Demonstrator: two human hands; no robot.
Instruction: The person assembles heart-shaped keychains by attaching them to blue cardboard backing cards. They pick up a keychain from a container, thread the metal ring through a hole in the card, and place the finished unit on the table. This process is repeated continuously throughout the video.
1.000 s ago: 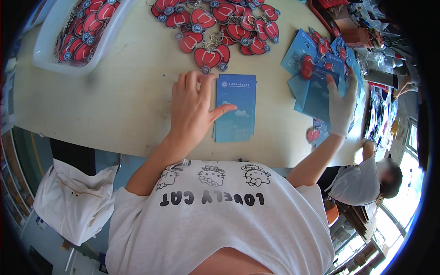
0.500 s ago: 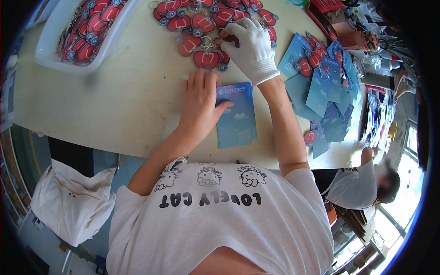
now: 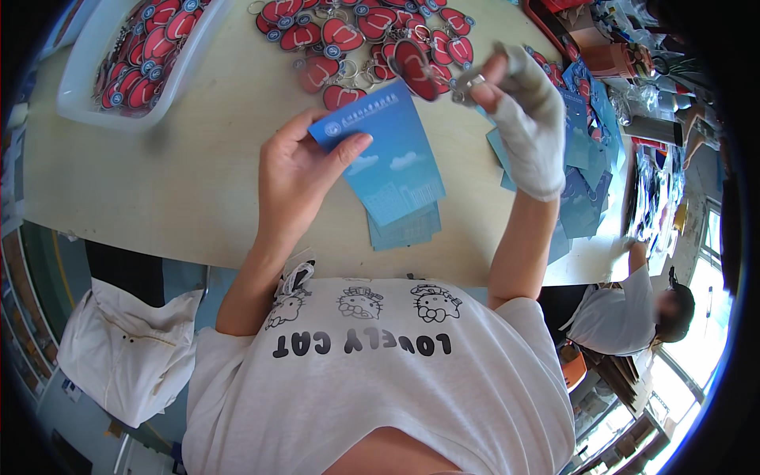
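Lifted off the table since half a second ago, the blue card point(image 3: 385, 158) now sits tilted in the left hand point(image 3: 297, 170), near the middle of the frame, where before that hand lay flat on it. The left hand's thumb and fingers are closed on the card's upper left corner, thumb across its printed face. Beneath it, a second blue card point(image 3: 408, 228) lies flat on the table point(image 3: 190, 174), partly covered by the raised one.

Right of centre, the gloved right hand point(image 3: 526, 119) has come up from the heap of tags and is raised above the table; its fingertips are pinched together on a metal key ring point(image 3: 467, 81), from which a red heart-shaped tag point(image 3: 413, 59) hangs just above the card's top edge. The tag is blurred, so its detail cannot be made out.

Farther up, along the top of the frame, a heap of red heart tags point(image 3: 348, 36) with rings is spread loose on the table. At upper left, a white tray point(image 3: 178, 79) holds more of the same red tags. At the right side, behind the gloved hand, a spread of blue cards point(image 3: 586, 190) lies along the table's edge.

At lower right, beyond the table, another person in a white shirt point(image 3: 613, 317) sits well apart.
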